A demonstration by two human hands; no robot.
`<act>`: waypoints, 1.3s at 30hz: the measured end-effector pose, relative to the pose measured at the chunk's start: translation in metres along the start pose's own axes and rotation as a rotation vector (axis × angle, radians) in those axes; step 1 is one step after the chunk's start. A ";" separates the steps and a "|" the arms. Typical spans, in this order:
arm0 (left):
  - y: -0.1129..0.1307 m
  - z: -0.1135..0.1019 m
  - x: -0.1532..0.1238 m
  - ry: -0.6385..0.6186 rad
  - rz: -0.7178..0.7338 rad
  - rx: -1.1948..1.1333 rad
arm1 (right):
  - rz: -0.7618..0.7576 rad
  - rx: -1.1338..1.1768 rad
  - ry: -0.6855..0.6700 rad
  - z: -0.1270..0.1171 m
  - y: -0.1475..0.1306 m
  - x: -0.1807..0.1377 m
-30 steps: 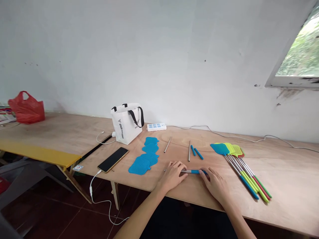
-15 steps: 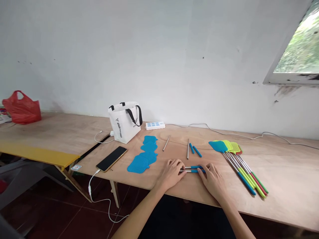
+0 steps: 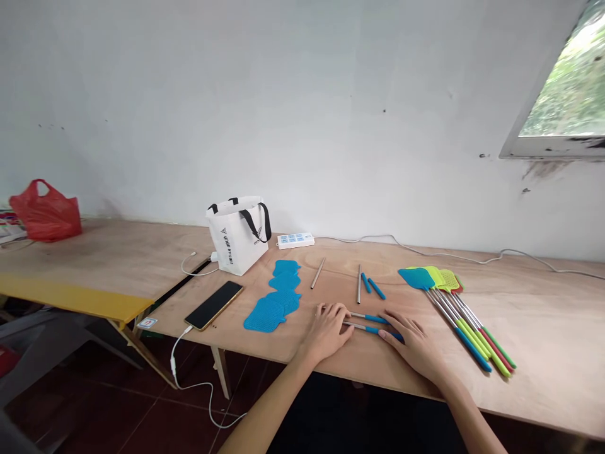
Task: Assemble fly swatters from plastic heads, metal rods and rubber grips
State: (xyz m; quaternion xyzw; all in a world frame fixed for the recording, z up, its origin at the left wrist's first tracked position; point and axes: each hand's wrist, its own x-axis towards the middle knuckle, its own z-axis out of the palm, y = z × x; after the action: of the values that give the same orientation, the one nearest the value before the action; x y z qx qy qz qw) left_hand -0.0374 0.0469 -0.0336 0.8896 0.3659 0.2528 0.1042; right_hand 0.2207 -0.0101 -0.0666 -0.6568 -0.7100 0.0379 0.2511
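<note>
Left hand (image 3: 327,331) and right hand (image 3: 416,343) partly hide 2 rods (image 3: 374,319) (tips unclear).

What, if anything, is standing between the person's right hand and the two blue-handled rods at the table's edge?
Nothing visible stands there: the right hand appears to rest on the handles of the blue-handled rods. The left hand lies over their metal shafts.

Slim silver metal rods (image 3: 359,285) gleam on a smooth brown wooden tabletop (image 3: 543,309); flat blue plastic mesh heads (image 3: 263,314) look matt.
</note>
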 end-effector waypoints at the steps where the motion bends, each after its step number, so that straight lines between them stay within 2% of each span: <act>1: 0.000 0.000 0.000 -0.003 0.017 0.011 | -0.009 0.016 -0.026 -0.003 0.002 -0.001; 5: 0.000 0.002 -0.001 -0.011 0.054 0.057 | -0.040 0.009 -0.019 -0.005 0.004 -0.006; 15: -0.001 0.005 -0.001 -0.002 0.056 0.079 | -0.102 -0.020 0.016 0.007 0.014 -0.006; 24: -0.001 0.004 0.000 0.003 0.066 0.089 | -0.084 0.104 0.071 -0.005 0.000 -0.008; 32: -0.001 0.003 0.000 -0.008 0.059 0.089 | -0.026 0.053 0.074 -0.006 -0.003 -0.008; 39: -0.001 0.004 -0.001 0.000 0.063 0.080 | -0.049 -0.074 0.162 -0.001 0.001 -0.008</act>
State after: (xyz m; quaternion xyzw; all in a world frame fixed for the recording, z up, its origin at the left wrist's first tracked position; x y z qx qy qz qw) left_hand -0.0369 0.0465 -0.0375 0.9042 0.3473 0.2410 0.0603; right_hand 0.2221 -0.0183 -0.0682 -0.6491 -0.7041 -0.0476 0.2839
